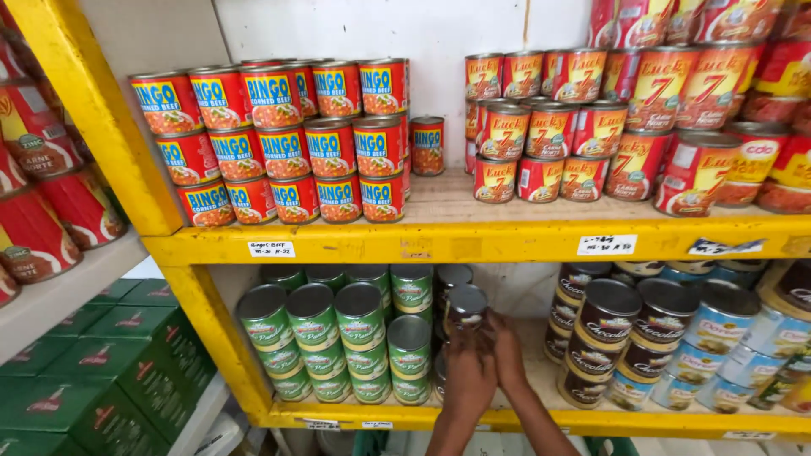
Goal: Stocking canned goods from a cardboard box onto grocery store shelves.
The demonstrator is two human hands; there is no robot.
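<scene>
Both hands, left hand (467,371) and right hand (507,355), raised at the lower shelf (524,416), fingers (483,325) clamped on a silver-lidded can (464,306) beside stacked green-labelled cans (338,338).

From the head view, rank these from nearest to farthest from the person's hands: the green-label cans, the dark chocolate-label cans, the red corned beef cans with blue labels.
Measured from the hands on the lower shelf:
1. Green-label cans, just to the left, same shelf.
2. Dark cans, to the right, same shelf.
3. Red cans, up on the shelf above, to the left.
</scene>
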